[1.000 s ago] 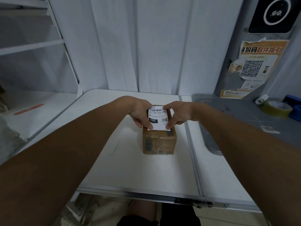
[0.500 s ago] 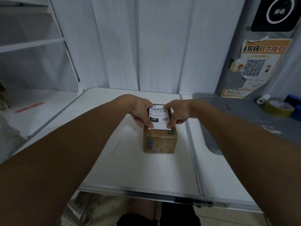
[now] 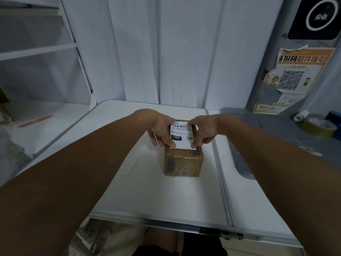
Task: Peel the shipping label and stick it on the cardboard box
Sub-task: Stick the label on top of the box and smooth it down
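A small brown cardboard box [image 3: 182, 163] stands on the white table [image 3: 147, 191], taped over and with a barcode on its near face. A white shipping label [image 3: 181, 134] with a barcode and a black "150" patch lies over the box's top. My left hand [image 3: 159, 130] pinches the label's left edge, thumb on its near left corner. My right hand [image 3: 203, 129] pinches the right edge, fingertips on the near right corner. A strip of white paper shows under my left fingers. Whether the label is stuck flat I cannot tell.
A grey counter [image 3: 276, 137] adjoins the table on the right, carrying a roll of brownish tape [image 3: 318, 127], a small white roll [image 3: 300, 115] and blue items. An orange poster with a QR code [image 3: 293, 78] hangs above. White shelving [image 3: 36, 50] stands left.
Both hands and the label have stayed over the box top. The label's near edge sits a little lower toward the box's front than before.
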